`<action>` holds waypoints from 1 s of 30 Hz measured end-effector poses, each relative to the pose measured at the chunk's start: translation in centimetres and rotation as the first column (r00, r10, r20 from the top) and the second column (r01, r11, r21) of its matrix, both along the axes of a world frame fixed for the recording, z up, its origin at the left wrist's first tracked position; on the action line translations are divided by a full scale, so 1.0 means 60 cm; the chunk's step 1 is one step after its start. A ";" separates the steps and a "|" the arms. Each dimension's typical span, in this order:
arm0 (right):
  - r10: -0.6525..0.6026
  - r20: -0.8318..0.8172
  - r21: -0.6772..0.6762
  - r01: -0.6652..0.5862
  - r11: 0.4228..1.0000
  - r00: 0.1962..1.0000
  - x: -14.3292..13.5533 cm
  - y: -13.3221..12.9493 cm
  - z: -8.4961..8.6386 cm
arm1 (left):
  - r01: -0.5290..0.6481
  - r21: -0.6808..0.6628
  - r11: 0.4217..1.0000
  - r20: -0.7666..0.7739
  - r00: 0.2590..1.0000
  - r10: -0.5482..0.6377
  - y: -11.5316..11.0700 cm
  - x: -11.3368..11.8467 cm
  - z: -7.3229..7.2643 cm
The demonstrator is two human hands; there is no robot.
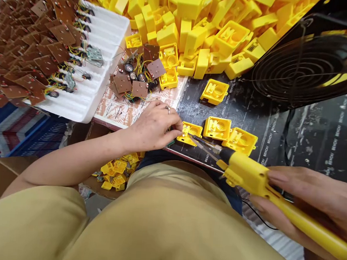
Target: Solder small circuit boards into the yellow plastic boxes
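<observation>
In my right hand (301, 210) is a yellow soldering gun (248, 171), its tip pointing left over a small yellow plastic case (190, 133) near the bench's front edge. My left hand (156, 125), with a ring on one finger, is pinched at the left side of that same case. What those fingertips hold is hidden; a bit of green shows below them. Two more open yellow cases, one (217, 128) and another (240, 140), lie just to the right. A further case (214, 91) sits behind them.
A large heap of yellow cases (188, 6) fills the back. Brown circuit boards (34, 41) are piled on a white foam tray (106, 70) at left. Wired boards with small round parts (135, 76) lie beside it. A black fan (299, 67) stands at right.
</observation>
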State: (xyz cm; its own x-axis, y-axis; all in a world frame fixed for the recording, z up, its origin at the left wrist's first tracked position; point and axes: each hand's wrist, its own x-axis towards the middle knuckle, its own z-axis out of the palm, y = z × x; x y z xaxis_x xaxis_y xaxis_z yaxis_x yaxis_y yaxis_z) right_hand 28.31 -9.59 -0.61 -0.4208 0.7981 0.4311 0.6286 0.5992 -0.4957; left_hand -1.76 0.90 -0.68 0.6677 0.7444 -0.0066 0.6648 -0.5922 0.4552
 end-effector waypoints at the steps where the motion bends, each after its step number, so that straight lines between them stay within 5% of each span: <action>1: 0.082 0.008 0.019 -0.082 0.996 0.997 -0.002 0.006 0.005 | 0.004 0.026 1.000 -0.006 1.000 -0.004 -0.002 0.000 -0.001; 14: 0.159 0.058 0.099 -0.164 0.981 0.986 -0.031 0.019 0.027 | 0.064 0.351 0.934 -0.024 0.998 -0.059 -0.016 0.001 -0.023; 18: 0.259 0.136 0.126 -0.276 0.953 0.956 -0.034 0.032 0.035 | 0.070 0.429 0.900 -0.036 0.998 -0.061 -0.020 0.003 -0.023; 28: 0.356 0.219 0.157 -0.393 0.906 0.908 -0.025 0.041 0.041 | 0.068 0.421 0.905 -0.068 0.997 -0.043 -0.023 0.005 -0.023; 30: 0.265 0.144 0.129 -0.284 0.950 0.953 -0.024 0.032 0.035 | 0.071 0.426 0.902 -0.073 0.996 -0.043 -0.023 0.005 -0.023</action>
